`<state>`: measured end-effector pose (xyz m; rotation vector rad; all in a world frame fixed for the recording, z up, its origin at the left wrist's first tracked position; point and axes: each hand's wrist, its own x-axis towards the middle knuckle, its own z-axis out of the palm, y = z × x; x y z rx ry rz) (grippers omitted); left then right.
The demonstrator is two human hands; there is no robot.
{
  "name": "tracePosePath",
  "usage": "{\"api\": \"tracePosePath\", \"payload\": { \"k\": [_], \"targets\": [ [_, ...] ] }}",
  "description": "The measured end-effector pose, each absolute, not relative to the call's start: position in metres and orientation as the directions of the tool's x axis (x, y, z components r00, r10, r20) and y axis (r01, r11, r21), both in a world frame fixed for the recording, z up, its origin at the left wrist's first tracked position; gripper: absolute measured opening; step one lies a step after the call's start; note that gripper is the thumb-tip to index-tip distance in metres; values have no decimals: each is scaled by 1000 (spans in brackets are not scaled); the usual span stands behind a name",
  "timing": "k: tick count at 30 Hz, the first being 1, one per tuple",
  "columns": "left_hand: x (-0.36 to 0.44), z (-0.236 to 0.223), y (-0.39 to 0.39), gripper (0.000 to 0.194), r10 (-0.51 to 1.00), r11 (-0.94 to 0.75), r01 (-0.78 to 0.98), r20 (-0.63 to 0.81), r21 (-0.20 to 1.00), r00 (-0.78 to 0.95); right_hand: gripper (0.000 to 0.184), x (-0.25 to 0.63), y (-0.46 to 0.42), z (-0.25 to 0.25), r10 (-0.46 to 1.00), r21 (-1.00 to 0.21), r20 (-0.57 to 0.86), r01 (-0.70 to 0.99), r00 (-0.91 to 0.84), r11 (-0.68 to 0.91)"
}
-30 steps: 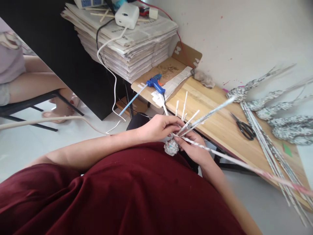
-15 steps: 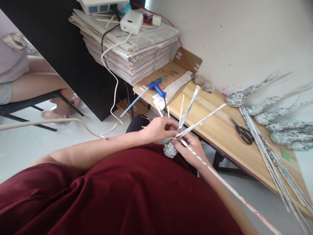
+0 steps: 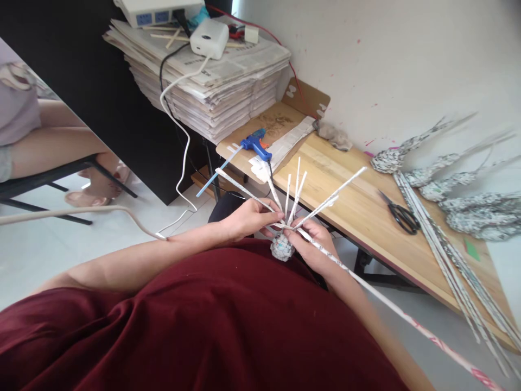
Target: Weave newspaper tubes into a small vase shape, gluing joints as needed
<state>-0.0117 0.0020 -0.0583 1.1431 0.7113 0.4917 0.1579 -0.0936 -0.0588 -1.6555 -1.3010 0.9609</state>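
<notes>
A small rounded piece woven from rolled newspaper (image 3: 282, 247) sits between my hands, close against the dark red shirt. Several rolled paper tubes fan upward and outward from its top. My left hand (image 3: 254, 218) is closed at the tubes' base, its fingers pinching a paper tube (image 3: 242, 188) that slants to the upper left. On the other side, my right hand (image 3: 314, 243) grips the woven piece, thumb at its upper edge. One long paper tube (image 3: 376, 293) runs from there past my right forearm to the lower right. The fingers of both hands are partly hidden.
A wooden table (image 3: 337, 174) carries a blue glue gun (image 3: 256, 144), black scissors (image 3: 401, 216), loose paper tubes (image 3: 443, 266) and several woven paper pieces (image 3: 480, 209). Stacked newspapers (image 3: 203, 92) hold a white adapter (image 3: 209, 38). A seated person (image 3: 61, 130) is at left.
My left hand has moved slightly left and down. A paper tube now slants to the upper left from it, and the tubes stand more spread. My right hand keeps its hold.
</notes>
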Motion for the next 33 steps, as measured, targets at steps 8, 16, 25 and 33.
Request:
{"api": "tracePosePath", "payload": {
  "k": [8, 16, 25, 33],
  "targets": [
    [-29, -50, 23, 33, 506, 253, 137, -251, 958, 825, 31, 162, -93, -58, 989, -921, -57, 376, 135, -104],
    [-48, -53, 31, 43, 305, 200, 262, -314, 944, 899, 28, 158, -96, -61, 974, -929, -65, 343, 219, -139],
    [-64, -50, 15, 69, 162, 305, 103, -158, 947, 974, 28, 157, -94, -61, 982, -936, -86, 324, 171, -138],
    [-56, -36, 17, 40, 691, -291, -110, 289, 950, 662, 30, 156, -94, -61, 972, -953, -103, 260, 209, -157]
  ]
}}
